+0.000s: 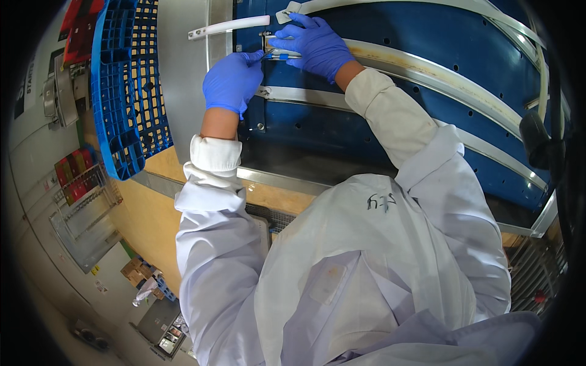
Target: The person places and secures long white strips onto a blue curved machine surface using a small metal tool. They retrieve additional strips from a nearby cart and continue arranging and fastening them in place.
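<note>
Both hands wear blue gloves and meet at the left end of a pale, brown-stained rail [421,69] that lies along a dark blue panel [329,122]. My left hand [233,82] is closed, with thumb and fingertips pinched at the rail's end. A thin dark piece shows at those fingertips, too small to name. My right hand [314,47] lies over the rail's end, fingers on its upper side and thumb below, gripping it. Small bright blue bits show on the rail under that thumb. A short white strip [235,26] sits just above my left hand.
More pale rails cross the panel, including a lower rail [305,96] below my hands. A blue plastic pallet [116,91] stands upright at left beside a grey metal sheet [183,79]. A black fixture [534,141] juts out at right. A metal edge [284,182] borders the panel's near side.
</note>
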The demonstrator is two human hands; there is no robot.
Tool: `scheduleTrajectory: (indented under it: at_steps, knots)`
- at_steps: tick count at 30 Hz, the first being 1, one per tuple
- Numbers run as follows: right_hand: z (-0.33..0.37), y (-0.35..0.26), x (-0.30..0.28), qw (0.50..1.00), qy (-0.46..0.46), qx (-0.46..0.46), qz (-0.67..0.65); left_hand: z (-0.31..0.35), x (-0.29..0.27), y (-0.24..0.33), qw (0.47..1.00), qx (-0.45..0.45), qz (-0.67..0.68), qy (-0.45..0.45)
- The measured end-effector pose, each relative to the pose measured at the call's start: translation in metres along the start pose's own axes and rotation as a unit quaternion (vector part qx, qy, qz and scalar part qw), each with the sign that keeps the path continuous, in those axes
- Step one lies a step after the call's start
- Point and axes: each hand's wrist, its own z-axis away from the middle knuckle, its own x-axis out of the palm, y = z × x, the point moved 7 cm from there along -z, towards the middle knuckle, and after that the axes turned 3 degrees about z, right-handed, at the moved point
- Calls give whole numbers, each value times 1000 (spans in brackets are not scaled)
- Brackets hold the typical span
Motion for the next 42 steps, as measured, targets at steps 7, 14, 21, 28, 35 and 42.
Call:
scheduleTrajectory:
  at_steps: [7,14,21,28,35,42]
  knots:
    - [-2,-1,5,1000,-16,-3,8,4,1,6,1000,22,15,15]
    - [-2,0,2,999,-21,9,23,7,-3,10,1000,30,5,3]
    - [-3,-1,4,999,-26,13,14,11,0,26,999,37,-17,34]
    - [-2,0,1,1000,6,19,-4,-2,1,2,1000,19,13,-9]
    - [-1,5,9,1000,-1,22,-1,-19,6,4,998,59,-11,-6]
    - [-2,-5,4,1000,21,-13,-5,-64,-14,-98,997,26,65,-6]
